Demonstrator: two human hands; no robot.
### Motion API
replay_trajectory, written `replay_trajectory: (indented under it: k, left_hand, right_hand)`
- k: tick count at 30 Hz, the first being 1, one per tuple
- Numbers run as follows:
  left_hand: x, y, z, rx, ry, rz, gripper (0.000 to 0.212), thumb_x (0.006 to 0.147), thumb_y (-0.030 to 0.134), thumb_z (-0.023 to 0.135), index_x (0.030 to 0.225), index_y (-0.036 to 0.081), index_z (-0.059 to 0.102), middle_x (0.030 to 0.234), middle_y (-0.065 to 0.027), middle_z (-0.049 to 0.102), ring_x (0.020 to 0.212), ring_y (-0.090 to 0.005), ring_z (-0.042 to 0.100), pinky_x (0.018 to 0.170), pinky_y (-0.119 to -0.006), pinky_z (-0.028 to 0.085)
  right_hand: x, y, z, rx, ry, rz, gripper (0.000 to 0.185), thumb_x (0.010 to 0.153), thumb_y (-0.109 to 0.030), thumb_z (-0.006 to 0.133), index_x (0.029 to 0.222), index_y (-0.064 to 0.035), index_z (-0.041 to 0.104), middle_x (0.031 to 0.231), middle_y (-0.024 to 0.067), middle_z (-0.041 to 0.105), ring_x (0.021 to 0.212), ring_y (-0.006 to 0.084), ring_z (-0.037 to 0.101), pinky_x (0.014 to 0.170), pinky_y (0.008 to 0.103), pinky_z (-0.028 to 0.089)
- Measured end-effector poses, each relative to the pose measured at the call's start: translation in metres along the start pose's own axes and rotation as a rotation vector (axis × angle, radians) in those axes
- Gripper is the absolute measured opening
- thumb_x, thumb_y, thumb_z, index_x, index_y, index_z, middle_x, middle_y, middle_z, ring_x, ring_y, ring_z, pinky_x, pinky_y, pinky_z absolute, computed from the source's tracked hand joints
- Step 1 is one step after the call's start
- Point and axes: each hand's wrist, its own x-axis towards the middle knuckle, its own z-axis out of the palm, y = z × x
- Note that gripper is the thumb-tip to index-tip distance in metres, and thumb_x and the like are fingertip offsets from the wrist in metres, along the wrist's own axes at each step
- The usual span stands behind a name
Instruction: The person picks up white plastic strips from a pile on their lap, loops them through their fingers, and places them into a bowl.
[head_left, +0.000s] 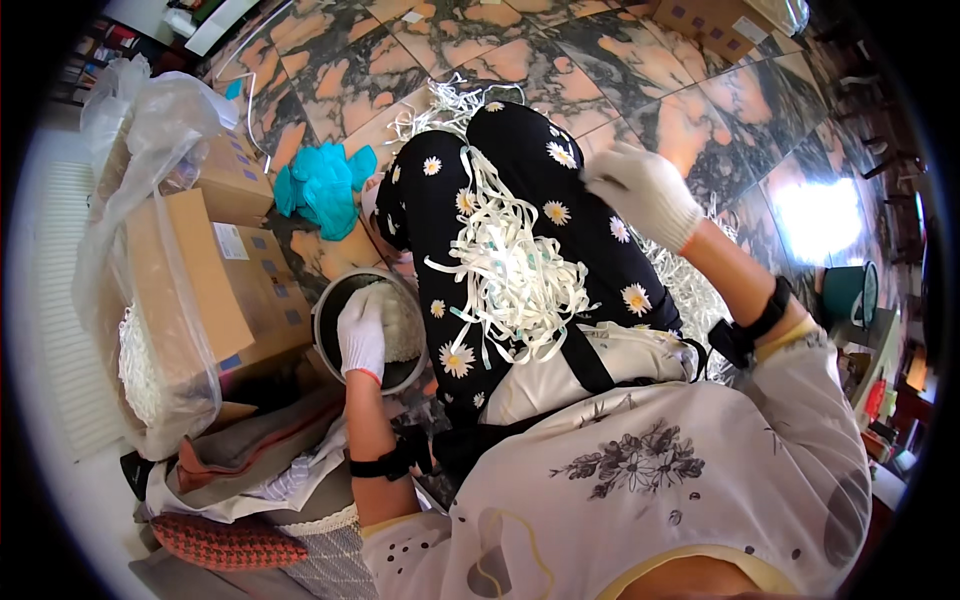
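Note:
My left hand (363, 330), in a white knit glove, reaches into a dark bucket (322, 322) with a pale rim beside my left leg. A mass of whitish material (403, 322) lies in the bucket by the fingers; whether they grip any of it is hidden. My right hand (637, 191), gloved too, is over the outer side of my right knee, its fingers bent; I cannot make out anything held. A tangled heap of white elastic-like straps (517, 277), some with bluish-green bits, rests on my lap. More white strands (686, 277) lie to the right of my right thigh.
Cardboard boxes (262, 292) and a clear plastic bag (180, 127) stand at the left. Crumpled turquoise material (326, 187) lies on the marble-patterned floor (517, 67). Another carton (709, 30) is at the top right, a green bucket (844, 292) at the far right, a red patterned cushion (225, 541) at the lower left.

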Motion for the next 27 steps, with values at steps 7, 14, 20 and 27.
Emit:
replay_trajectory:
  k: [7,14,20,27]
  left_hand:
    - [-0.041,0.085,0.033,-0.121,-0.052,0.034,0.044,0.098,0.039,0.063,0.121,0.002,0.064,0.096,-0.0069,0.067,0.074,-0.011,0.062,0.064,-0.025,0.052]
    - [-0.036,0.095,0.053,0.02,-0.035,0.199,0.026,0.086,0.011,0.078,0.106,0.0,0.066,0.093,-0.0084,0.071,0.077,-0.014,0.068,0.067,-0.029,0.057]
    - [-0.044,0.129,0.044,-0.293,-0.098,0.257,0.015,0.087,0.002,0.074,0.101,-0.002,0.069,0.091,-0.0073,0.069,0.078,-0.0136,0.067,0.066,-0.028,0.06]
    - [-0.07,0.2,0.053,0.079,-0.105,0.764,0.005,0.087,0.003,0.075,0.091,0.0,0.074,0.093,-0.0021,0.07,0.079,-0.0095,0.066,0.07,-0.022,0.052]
  right_hand:
    - [0.096,-0.064,0.04,-0.142,-0.004,-0.392,0.043,0.074,-0.009,0.075,0.116,-0.0154,0.069,0.124,0.0079,0.058,0.115,0.0291,0.058,0.095,0.0416,0.052]
    - [0.095,-0.057,0.058,0.08,0.029,-0.397,0.006,0.082,-0.007,0.068,0.087,-0.0052,0.065,0.103,0.0066,0.067,0.088,0.0235,0.067,0.075,0.0371,0.055]
    - [0.066,-0.101,-0.021,0.462,-0.218,0.033,0.006,0.084,-0.005,0.072,0.084,-0.0044,0.066,0.083,0.0017,0.067,0.074,0.0072,0.064,0.064,0.0264,0.052]
    - [0.052,-0.115,-0.043,0.947,-0.448,0.025,0.016,0.087,-0.013,0.077,0.087,-0.0013,0.065,0.097,0.011,0.072,0.069,0.0095,0.064,0.055,0.0228,0.05]
